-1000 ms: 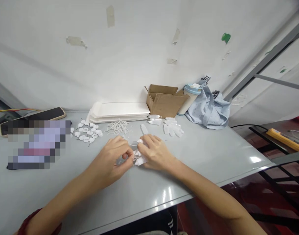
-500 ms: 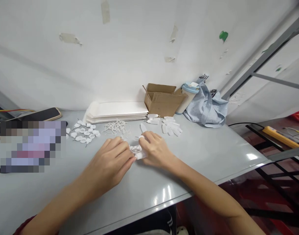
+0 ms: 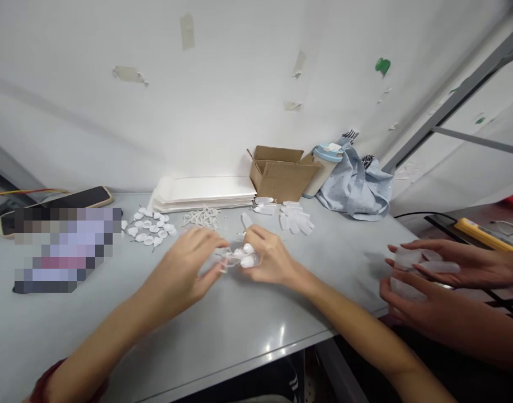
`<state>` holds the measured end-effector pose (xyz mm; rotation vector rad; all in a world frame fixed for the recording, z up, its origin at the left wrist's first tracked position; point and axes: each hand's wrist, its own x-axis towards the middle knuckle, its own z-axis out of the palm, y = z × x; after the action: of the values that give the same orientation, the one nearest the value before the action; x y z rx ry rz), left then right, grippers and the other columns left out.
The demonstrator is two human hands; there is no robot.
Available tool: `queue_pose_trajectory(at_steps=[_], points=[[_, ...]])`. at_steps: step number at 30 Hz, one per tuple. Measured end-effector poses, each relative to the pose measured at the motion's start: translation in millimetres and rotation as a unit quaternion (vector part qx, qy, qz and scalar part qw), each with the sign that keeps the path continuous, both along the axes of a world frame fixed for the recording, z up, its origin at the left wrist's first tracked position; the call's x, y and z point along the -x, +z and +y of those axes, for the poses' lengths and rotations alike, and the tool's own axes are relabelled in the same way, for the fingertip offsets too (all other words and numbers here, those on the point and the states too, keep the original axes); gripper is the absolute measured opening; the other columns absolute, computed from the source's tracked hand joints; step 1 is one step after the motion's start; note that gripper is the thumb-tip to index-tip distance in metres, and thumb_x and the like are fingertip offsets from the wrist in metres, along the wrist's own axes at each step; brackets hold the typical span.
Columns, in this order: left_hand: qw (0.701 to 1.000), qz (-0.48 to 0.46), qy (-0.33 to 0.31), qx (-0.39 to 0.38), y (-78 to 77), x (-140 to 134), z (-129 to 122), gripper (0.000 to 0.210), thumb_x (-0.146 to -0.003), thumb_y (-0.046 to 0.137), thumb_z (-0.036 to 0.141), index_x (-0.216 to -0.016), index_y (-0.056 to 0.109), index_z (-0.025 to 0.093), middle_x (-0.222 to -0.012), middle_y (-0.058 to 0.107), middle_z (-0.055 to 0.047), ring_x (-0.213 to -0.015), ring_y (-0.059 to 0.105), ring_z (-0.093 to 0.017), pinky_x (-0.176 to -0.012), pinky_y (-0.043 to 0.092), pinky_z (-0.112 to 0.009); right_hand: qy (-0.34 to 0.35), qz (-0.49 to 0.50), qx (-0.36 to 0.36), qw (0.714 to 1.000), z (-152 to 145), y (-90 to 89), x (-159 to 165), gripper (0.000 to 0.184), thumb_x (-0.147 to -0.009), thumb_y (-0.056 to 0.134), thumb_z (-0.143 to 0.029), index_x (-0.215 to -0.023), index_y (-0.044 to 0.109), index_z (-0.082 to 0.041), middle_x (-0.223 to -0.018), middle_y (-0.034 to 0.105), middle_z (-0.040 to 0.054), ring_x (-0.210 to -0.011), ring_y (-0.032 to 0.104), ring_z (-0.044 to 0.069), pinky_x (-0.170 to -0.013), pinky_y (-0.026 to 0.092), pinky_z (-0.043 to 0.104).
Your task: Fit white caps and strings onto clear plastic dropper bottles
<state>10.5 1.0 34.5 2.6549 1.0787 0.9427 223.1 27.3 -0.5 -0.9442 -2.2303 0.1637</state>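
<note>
Bottles (image 3: 248,261), small and white-ended: being held in a bunch by the right hand (image 3: 268,257), just over the middle of the grey table (image 3: 344,257). With that hand, curling fingers and thumb around several at once, hiding the exact number, and pointing rounded white ends toward the left hand (image 3: 184,266). On the left, spreading thumb and forefinger well apart, facing the bunch with the gap between. Showing thin pale strands (image 3: 227,263) between both hands; not telling, through the blur, whether brushing any with the left fingertips or only nearing them.

Facing a single loose bottle (image 3: 246,220) just beyond the right fingers. Seeing a pile of pale strips (image 3: 202,217) beyond the left hand and, to its left, white rings (image 3: 147,225) with pointed tips lying in a scatter. Right of the loose bottle, seeing a cluster of clear bottles (image 3: 296,218) lying on the table, with two more bottles (image 3: 264,209) resting near an opened cardboard box (image 3: 283,182). Behind the strips, seeing a stack of white envelopes (image 3: 203,190) lying flat near the wall (image 3: 239,101); right of the box, a lidded cup (image 3: 323,165) standing beside a light-blue cloth bag (image 3: 354,193). At the table's right edge, seeing another person's hands (image 3: 445,308) cupping clear plastic pieces (image 3: 438,267).
</note>
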Motion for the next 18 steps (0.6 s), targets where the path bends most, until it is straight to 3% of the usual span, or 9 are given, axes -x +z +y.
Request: queue_pose_trajectory(at_steps=[3, 7, 12, 18], points=[[0.998, 0.04, -0.037, 0.038, -9.3, -5, -1, 0.014, -0.092, 0.045, 0.017, -0.097, 0.058, 0.018, -0.093, 0.063, -0.006, -0.086, 0.056, -0.021, -0.074, 0.045, -0.034, 0.02, -0.002, -0.006, 1.0, -7, 1.7, 5, 0.021, -0.066, 0.057, -0.022, -0.072, 0.037, -0.022, -0.073, 0.046, -0.0003, -0.062, 0.042, 0.013, -0.053, 0.029, 0.024], [0.996, 0.025, -0.04, 0.074, -12.3, -6, -4, 0.019, -0.093, 0.038, 0.015, -0.096, 0.056, 0.018, -0.094, 0.062, -0.006, -0.084, 0.056, -0.019, -0.07, 0.046, -0.031, 0.012, -0.002, 0.002, 1.0, -10, 4.8, 6, 0.022, -0.065, 0.058, -0.022, -0.072, 0.038, -0.022, -0.074, 0.048, 0.0, -0.062, 0.043, 0.013, -0.053, 0.031, 0.024], [0.994, 0.017, 0.001, 0.105, -17.5, -9, -4, 0.02, -0.092, 0.035, 0.016, -0.091, 0.054, 0.017, -0.088, 0.059, -0.007, -0.08, 0.054, -0.021, -0.068, 0.046, -0.033, 0.011, -0.015, -0.021, 1.0, -9, 5.3, 4, 0.019, -0.07, 0.058, -0.023, -0.073, 0.039, -0.022, -0.075, 0.051, 0.0022, -0.065, 0.047, 0.015, -0.056, 0.036, 0.025], [0.984, -0.009, 0.04, 0.176, -21.2, -16, -3, 0.027, -0.094, 0.032, 0.028, -0.078, 0.05, 0.02, -0.074, 0.059, -0.003, -0.065, 0.054, -0.018, -0.059, 0.044, -0.03, 0.01, -0.029, -0.078, 0.996, -7, 1.2, 4, 0.013, -0.074, 0.054, -0.023, -0.073, 0.041, -0.022, -0.077, 0.055, 0.005, -0.067, 0.05, 0.016, -0.057, 0.039, 0.027]])
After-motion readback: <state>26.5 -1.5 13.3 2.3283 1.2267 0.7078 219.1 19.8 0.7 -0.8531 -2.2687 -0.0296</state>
